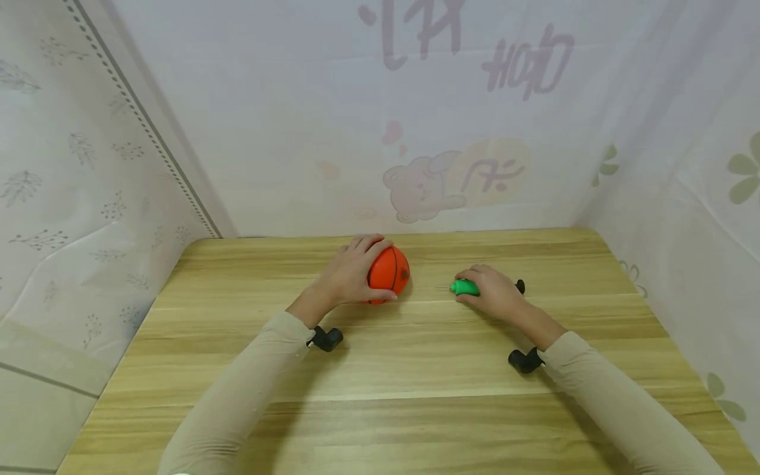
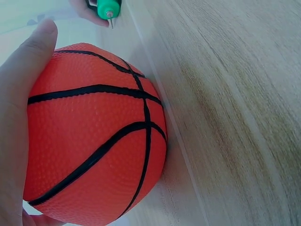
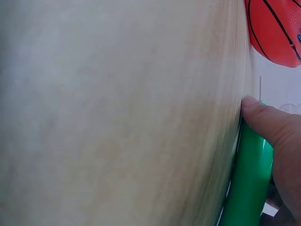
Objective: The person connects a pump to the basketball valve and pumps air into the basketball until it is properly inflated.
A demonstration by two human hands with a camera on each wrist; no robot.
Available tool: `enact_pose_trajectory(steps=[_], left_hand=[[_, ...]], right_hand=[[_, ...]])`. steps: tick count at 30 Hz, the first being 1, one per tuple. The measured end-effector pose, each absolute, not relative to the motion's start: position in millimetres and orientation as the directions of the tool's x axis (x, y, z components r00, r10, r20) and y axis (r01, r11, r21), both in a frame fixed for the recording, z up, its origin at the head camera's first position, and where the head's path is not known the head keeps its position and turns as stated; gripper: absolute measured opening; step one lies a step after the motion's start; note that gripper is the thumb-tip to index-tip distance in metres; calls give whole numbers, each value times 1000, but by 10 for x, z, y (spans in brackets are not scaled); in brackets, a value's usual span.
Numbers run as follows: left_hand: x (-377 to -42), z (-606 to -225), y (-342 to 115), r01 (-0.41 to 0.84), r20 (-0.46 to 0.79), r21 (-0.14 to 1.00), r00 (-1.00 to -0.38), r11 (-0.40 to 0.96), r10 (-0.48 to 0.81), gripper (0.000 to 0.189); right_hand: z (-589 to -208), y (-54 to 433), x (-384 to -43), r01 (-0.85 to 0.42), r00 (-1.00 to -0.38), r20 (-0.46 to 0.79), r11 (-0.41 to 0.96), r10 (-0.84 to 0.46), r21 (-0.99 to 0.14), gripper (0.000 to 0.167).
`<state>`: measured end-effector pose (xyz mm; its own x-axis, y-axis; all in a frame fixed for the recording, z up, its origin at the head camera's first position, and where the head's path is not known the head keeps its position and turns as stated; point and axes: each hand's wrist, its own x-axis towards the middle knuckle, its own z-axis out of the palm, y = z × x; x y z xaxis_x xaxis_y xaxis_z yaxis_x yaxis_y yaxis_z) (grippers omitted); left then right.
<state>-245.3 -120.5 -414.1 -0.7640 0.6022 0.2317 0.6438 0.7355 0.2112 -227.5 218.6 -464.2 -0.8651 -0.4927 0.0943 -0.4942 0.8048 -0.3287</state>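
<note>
A small orange-red toy basketball (image 1: 389, 274) with black seams sits on the wooden table (image 1: 415, 422), looking a little out of round. My left hand (image 1: 353, 272) grips it from the left, fingers over its far side and thumb along its near side. To the right, my right hand (image 1: 495, 293) holds a green ball pump (image 1: 465, 287) low over the tabletop. The pump's thin metal needle (image 3: 260, 88) points left toward the ball, with a gap between them. Its black handle end (image 1: 520, 286) shows beyond the hand. My right thumb lies along the green barrel in the right wrist view.
Behind the table's far edge hangs a pale cloth backdrop (image 1: 297, 145) with a printed bear and lettering. Patterned cloth (image 1: 77, 198) also covers the left and right sides. A black wrist camera mount (image 1: 328, 338) sticks out beneath each sleeve.
</note>
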Motion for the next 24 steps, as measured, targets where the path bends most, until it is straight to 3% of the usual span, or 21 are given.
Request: enact_pose_trajectory(steps=[17,24], left_hand=[[-2439,-4118,-1202,634,227,247,-773,733,592,103],[-2427,-3997,-1315,633,232,294,-774,716,589,88]], right_hand=[[-4602,2193,-2294,-496,-864,80,810,-497,-313,50],[-4484,2269,-2318,-498,-864,89,814,-496,-298,60]])
